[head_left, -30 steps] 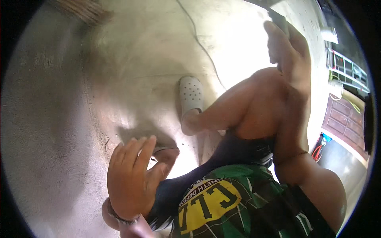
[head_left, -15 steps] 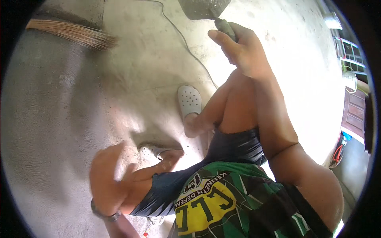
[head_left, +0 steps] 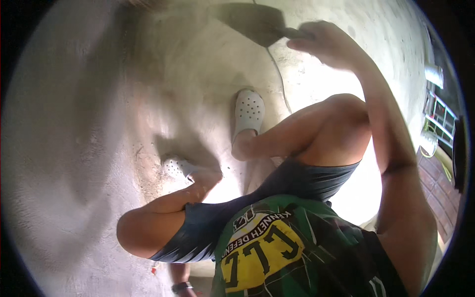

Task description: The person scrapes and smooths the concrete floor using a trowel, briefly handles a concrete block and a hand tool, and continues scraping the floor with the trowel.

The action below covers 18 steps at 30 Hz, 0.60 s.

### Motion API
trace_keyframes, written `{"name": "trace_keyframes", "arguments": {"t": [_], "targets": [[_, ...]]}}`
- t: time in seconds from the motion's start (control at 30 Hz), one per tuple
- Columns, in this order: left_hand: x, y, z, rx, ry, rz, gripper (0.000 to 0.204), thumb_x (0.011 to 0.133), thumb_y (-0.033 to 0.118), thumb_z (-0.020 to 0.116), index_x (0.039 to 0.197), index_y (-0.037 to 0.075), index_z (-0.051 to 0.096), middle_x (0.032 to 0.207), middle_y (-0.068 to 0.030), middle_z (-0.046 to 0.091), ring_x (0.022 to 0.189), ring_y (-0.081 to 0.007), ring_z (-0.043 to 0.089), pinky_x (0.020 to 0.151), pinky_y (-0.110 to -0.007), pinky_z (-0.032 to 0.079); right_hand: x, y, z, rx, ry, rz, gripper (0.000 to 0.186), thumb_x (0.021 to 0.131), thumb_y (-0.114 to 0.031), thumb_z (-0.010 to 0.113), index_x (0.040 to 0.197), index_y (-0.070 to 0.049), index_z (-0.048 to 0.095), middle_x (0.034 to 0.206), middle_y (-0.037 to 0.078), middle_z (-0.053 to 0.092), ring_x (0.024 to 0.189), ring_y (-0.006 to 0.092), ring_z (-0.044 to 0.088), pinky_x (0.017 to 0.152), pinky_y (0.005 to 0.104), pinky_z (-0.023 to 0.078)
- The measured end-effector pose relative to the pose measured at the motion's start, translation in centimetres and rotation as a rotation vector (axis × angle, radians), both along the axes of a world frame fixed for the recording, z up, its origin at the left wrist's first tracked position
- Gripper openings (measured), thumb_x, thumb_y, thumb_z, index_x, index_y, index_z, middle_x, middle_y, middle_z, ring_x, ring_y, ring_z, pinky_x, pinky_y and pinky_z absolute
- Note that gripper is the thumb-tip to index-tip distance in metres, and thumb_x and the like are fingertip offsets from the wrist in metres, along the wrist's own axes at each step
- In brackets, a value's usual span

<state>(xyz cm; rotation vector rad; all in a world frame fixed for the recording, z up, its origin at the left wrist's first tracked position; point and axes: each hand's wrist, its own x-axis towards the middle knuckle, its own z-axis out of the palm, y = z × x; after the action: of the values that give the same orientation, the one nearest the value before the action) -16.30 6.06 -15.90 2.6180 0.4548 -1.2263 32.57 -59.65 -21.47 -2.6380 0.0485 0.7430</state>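
Note:
My right hand [head_left: 328, 45] grips the handle of a dark, flat-bladed trowel [head_left: 251, 22], held out near the top of the view above the concrete floor [head_left: 188, 74]. My left hand [head_left: 179, 271] is mostly hidden below my bent leg, with a wristwatch [head_left: 182, 287] showing at the lower edge; its fingers cannot be made out. I am squatting, with white perforated clogs [head_left: 249, 111] on my feet.
A rougher grey surface [head_left: 59, 158] runs along the left. A thin cable [head_left: 279, 74] crosses the floor beyond my feet. At the right rim are white buckets [head_left: 433, 74], a metal ladder [head_left: 440, 114] and a brown panelled surface [head_left: 435, 193]. Brown bristles [head_left: 141, 4] show at the top.
My left hand has dropped from in front of my leg to below it. My right hand with the trowel swung left, then slightly right. The broom bristles have mostly left the view.

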Motion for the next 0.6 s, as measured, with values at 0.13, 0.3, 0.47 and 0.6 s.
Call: {"name": "trace_keyframes", "arguments": {"t": [0.13,0.3,0.47,0.6], "targets": [[-3.8,-8.4,-7.8,-0.307,0.415,0.324,0.061,0.086,0.035,0.072,0.135,0.001,0.061,0.14,-0.024,0.062,0.129,-0.0421,0.058,0.11,-0.05,0.044,4.5,-5.8,-11.7,0.081,0.24,0.151,0.045,0.098,-0.048,0.067,0.106,-0.004,0.068,0.077,0.007,0.061,0.069,0.0188,0.058,0.061,0.0378,0.048],[8.6,-14.8,-14.8,-0.489,0.246,0.454,0.061,0.087,0.037,0.071,0.136,0.002,0.061,0.141,-0.0234,0.061,0.129,-0.0416,0.057,0.11,-0.05,0.044,0.3,-9.3,-20.6,0.107,0.406,0.033,0.047,0.097,-0.052,0.071,0.106,-0.006,0.069,0.077,0.004,0.061,0.068,0.0159,0.056,0.062,0.0351,0.048],[22.8,-22.4,-19.9,-0.719,0.054,0.524,0.061,0.088,0.038,0.069,0.137,0.003,0.06,0.142,-0.0229,0.061,0.13,-0.0411,0.057,0.111,-0.05,0.044,-5.2,-9.9,-24.8,0.244,0.433,-0.242,0.053,0.096,-0.054,0.07,0.118,-0.007,0.072,0.095,0.014,0.074,0.087,0.027,0.069,0.082,0.0434,0.055],[29.8,-26.8,-22.0,-0.823,-0.012,0.598,0.061,0.089,0.039,0.068,0.138,0.004,0.06,0.142,-0.0225,0.06,0.131,-0.0408,0.057,0.111,-0.05,0.044,-9.5,-13.2,-23.3,0.193,0.212,-0.214,0.042,0.102,-0.034,0.066,0.136,-0.008,0.065,0.122,0.016,0.074,0.115,0.0272,0.068,0.098,0.0412,0.052]]}}
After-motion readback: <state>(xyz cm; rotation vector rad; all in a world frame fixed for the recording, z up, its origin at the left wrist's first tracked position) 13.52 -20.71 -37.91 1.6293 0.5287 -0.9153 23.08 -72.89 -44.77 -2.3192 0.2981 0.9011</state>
